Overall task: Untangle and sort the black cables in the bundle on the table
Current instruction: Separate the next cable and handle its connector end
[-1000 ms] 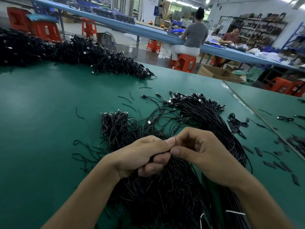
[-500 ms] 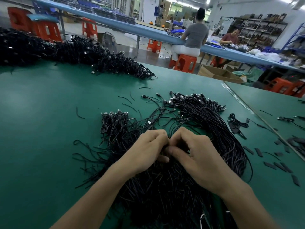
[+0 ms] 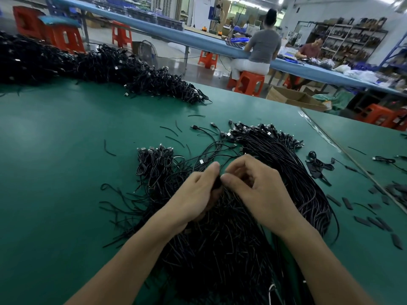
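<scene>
L hand (image 3: pixel 196 194) & R hand (image 3: pixel 262 190), close together, both pinch cables (image 3: pixel 217 183) atop the bundle (image 3: pixel 220 249) at the near middle of the table (image 3: pixel 55 172); a hard tug could make knots tighter.

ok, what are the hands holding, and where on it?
Both the left hand and right hand pinch black cables atop the bundle; which part is hidden.

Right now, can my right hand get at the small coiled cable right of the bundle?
Probably yes: the right hand would only pass over the low bundle to the coiled cable, but it's busy pinching the bundle.
</scene>
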A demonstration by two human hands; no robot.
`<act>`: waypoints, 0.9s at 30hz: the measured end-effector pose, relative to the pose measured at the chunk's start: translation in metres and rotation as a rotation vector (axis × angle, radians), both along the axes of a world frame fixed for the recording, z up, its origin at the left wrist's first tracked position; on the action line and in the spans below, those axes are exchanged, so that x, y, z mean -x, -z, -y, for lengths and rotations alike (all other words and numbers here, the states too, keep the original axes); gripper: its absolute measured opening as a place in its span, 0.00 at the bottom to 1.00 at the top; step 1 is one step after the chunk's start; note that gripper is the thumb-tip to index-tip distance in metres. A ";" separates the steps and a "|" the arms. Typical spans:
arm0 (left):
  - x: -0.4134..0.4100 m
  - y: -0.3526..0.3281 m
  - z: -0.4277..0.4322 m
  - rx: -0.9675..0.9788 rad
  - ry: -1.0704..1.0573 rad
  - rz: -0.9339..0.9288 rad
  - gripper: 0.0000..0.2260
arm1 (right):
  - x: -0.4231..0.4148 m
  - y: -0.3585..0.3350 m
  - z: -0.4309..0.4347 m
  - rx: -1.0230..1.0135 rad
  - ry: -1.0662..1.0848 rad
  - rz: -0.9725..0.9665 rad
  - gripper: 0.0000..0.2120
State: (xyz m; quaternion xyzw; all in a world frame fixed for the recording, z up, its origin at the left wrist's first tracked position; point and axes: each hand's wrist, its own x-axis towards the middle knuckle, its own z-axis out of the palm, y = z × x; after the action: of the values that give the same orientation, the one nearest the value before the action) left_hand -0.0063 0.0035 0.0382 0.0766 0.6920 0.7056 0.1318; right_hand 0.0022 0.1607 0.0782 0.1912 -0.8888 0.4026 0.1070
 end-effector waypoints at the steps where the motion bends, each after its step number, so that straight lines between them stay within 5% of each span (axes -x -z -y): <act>1: 0.002 0.001 0.002 -0.019 -0.060 -0.017 0.28 | 0.001 0.002 -0.003 -0.011 0.083 0.041 0.10; 4: 0.009 0.003 0.009 -0.152 -0.209 -0.030 0.27 | -0.003 0.009 -0.014 -0.303 0.218 0.253 0.20; 7: 0.011 0.007 0.010 -0.272 -0.278 -0.108 0.27 | -0.015 0.022 -0.015 -0.625 0.166 0.441 0.23; 10: 0.009 0.010 0.008 -0.322 -0.299 -0.144 0.29 | -0.018 0.031 -0.010 -0.718 0.161 0.480 0.19; 17: 0.006 0.007 0.005 -0.219 -0.303 -0.106 0.30 | -0.012 0.022 -0.013 -0.539 0.171 0.423 0.09; 27: -0.003 0.002 -0.006 -0.083 -0.049 -0.252 0.22 | -0.010 -0.009 -0.005 0.140 0.184 0.028 0.05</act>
State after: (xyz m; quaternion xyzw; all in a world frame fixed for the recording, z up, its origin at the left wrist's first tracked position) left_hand -0.0032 0.0097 0.0367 0.1532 0.6751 0.7213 0.0230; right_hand 0.0118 0.1658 0.0870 0.0952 -0.8736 0.4550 0.1439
